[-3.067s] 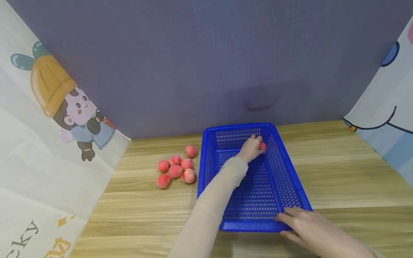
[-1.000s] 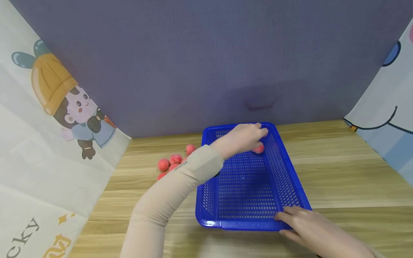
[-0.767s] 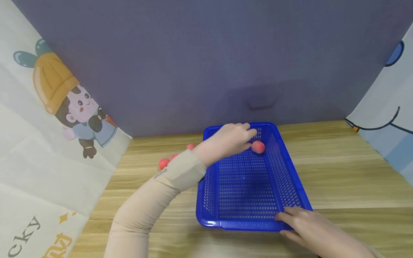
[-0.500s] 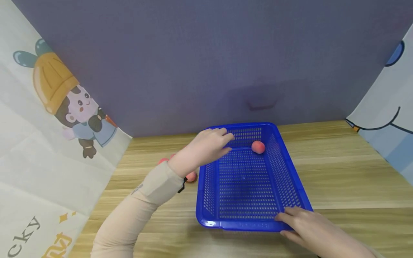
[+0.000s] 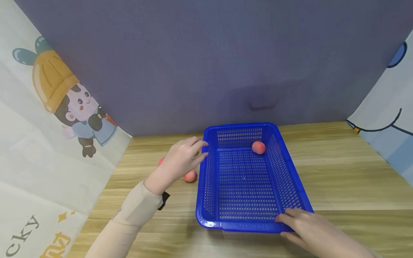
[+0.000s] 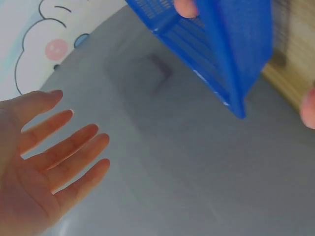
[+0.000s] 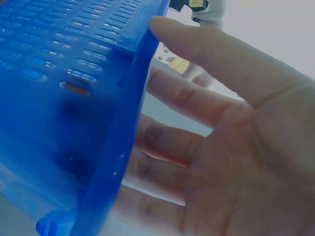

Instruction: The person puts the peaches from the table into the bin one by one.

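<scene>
A blue perforated plastic basket (image 5: pixel 245 226) sits on the table with one pinkish-red peach (image 5: pixel 259 147) in its far right corner. My left hand (image 5: pixel 182 157) hovers just left of the basket, over a group of peaches (image 5: pixel 189 176) that it mostly hides. Its fingers are spread and hold nothing, as the left wrist view of the hand (image 6: pixel 54 167) confirms. At the near right corner, my right hand (image 5: pixel 303 225) grips the basket rim. Seen from the right wrist, the thumb lies on one side of that rim (image 7: pixel 130 113) and the fingers on the other.
The wooden table (image 5: pixel 335 161) extends on both sides of the basket. A grey-purple panel (image 5: pixel 206 71) rises behind it. White sheets with cartoon prints (image 5: pixel 77 104) stand at left and right.
My left hand let go of the peach in the basket's far right corner, then moved left out over the rim to above the peach group. My right hand has stayed on the rim.
</scene>
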The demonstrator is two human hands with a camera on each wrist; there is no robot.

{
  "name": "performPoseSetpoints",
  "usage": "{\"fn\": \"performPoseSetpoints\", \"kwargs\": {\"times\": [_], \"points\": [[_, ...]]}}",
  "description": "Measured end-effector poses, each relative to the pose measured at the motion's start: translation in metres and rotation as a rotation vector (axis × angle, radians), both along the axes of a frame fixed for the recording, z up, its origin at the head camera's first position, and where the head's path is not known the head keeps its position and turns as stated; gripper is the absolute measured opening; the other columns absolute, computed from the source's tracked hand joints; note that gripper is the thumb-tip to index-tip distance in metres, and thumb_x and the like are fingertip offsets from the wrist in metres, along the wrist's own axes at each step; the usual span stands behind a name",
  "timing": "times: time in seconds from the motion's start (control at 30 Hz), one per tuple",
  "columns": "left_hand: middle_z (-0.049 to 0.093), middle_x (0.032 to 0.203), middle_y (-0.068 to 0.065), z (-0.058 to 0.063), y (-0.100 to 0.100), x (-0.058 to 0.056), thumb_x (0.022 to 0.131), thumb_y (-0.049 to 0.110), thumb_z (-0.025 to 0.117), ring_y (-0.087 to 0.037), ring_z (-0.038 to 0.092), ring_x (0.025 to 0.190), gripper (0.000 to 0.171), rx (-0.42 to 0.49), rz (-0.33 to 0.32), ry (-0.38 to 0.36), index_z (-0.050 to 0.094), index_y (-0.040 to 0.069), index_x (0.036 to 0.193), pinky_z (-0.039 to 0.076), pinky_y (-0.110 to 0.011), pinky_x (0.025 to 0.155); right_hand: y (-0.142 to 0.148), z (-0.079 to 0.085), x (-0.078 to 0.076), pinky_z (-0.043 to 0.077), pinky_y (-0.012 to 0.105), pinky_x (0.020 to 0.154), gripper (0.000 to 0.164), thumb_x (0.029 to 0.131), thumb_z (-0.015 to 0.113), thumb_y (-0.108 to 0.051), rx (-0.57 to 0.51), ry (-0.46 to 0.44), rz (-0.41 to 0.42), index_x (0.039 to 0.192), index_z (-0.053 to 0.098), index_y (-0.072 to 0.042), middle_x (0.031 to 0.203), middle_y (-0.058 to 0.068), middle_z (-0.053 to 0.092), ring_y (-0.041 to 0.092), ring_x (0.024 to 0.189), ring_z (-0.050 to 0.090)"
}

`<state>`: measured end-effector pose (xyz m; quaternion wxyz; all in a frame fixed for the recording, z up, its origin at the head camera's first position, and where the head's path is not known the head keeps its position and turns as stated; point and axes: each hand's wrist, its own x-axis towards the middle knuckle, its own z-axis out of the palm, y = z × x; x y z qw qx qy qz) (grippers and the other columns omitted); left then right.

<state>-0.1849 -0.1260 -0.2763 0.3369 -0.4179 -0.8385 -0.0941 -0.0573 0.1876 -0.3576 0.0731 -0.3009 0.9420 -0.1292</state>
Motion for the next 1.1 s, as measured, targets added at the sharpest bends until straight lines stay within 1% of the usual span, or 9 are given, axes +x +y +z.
{"fn": "performPoseSetpoints", "kwargs": {"times": [0.23,0.33,0.43,0.53,0.63,0.73,0.87,1.0,1.1], "points": [[0.061,0.083,-0.006,-0.016,-0.021,0.002,0.075,0.007,0.066,-0.020,0.059,0.071,0.017,0.079,0.045,-0.076,0.063,0.004,0.091,0.049,-0.031,0.060,-0.001,0.001,0.000,0.048,0.049,0.067,0.029,0.080,0.061,-0.032,0.006,-0.036,-0.021,0.101,0.062,-0.011,0.097,0.012,0.062,0.033,0.086,0.059],[0.058,0.079,-0.005,-0.023,-0.028,0.003,0.074,0.007,0.065,-0.020,0.056,0.065,0.015,0.091,0.068,-0.080,0.062,0.005,0.089,0.048,-0.033,0.054,-0.001,0.001,0.000,0.048,0.049,0.066,0.028,0.080,0.062,-0.031,0.006,-0.034,-0.025,0.100,0.062,-0.012,0.096,0.010,0.062,0.032,0.085,0.059],[0.052,0.072,-0.005,-0.031,-0.034,0.003,0.073,0.007,0.065,-0.019,0.049,0.055,0.013,0.088,0.082,-0.078,0.060,0.006,0.085,0.043,-0.033,0.046,0.000,0.000,0.000,0.048,0.049,0.066,0.028,0.080,0.062,-0.031,0.003,-0.032,-0.021,0.100,0.062,-0.012,0.096,0.011,0.062,0.032,0.085,0.059],[0.051,0.071,-0.004,-0.040,-0.039,0.002,0.072,0.007,0.067,-0.018,0.048,0.053,0.013,0.074,0.091,-0.083,0.059,0.007,0.083,0.041,-0.031,0.042,0.000,0.001,0.000,0.048,0.049,0.067,0.028,0.080,0.062,-0.031,-0.001,-0.030,-0.016,0.100,0.062,-0.011,0.096,0.011,0.062,0.033,0.086,0.059],[0.056,0.077,-0.005,-0.050,-0.041,0.000,0.071,0.006,0.068,-0.020,0.055,0.062,0.015,0.053,0.093,-0.122,0.059,0.008,0.083,0.045,-0.031,0.047,0.000,0.001,0.000,0.048,0.050,0.067,0.028,0.080,0.062,-0.031,-0.001,-0.033,-0.018,0.100,0.062,-0.012,0.097,0.011,0.062,0.033,0.086,0.059],[0.057,0.083,-0.006,-0.060,-0.041,-0.001,0.070,0.006,0.069,-0.021,0.057,0.074,0.017,0.043,0.100,-0.204,0.059,0.008,0.084,0.047,-0.031,0.053,-0.001,0.001,0.000,0.048,0.050,0.067,0.027,0.080,0.062,-0.031,0.001,-0.033,-0.023,0.100,0.062,-0.013,0.096,0.011,0.062,0.033,0.086,0.059],[0.057,0.086,-0.007,-0.070,-0.040,-0.001,0.072,0.008,0.067,-0.021,0.056,0.076,0.017,0.042,0.147,-0.285,0.058,0.010,0.086,0.048,-0.034,0.054,-0.002,0.002,0.001,0.049,0.047,0.066,0.027,0.080,0.062,-0.031,0.004,-0.019,-0.016,0.099,0.062,-0.013,0.094,0.008,0.062,0.030,0.084,0.059],[0.058,0.092,-0.011,-0.080,-0.041,-0.002,0.073,0.012,0.067,-0.026,0.059,0.080,0.020,0.031,0.198,-0.323,0.060,0.008,0.092,0.049,-0.038,0.057,-0.002,0.002,0.001,0.049,0.046,0.066,0.027,0.080,0.062,-0.031,0.003,-0.012,-0.014,0.099,0.062,-0.012,0.093,0.007,0.062,0.029,0.083,0.059],[0.058,0.093,-0.013,-0.089,-0.044,-0.005,0.072,0.010,0.068,-0.031,0.059,0.082,0.023,0.024,0.193,-0.333,0.061,0.005,0.094,0.049,-0.041,0.062,-0.002,0.003,0.002,0.049,0.046,0.066,0.027,0.080,0.062,-0.031,0.003,-0.014,-0.019,0.099,0.062,-0.013,0.093,0.007,0.062,0.029,0.084,0.059]]}}
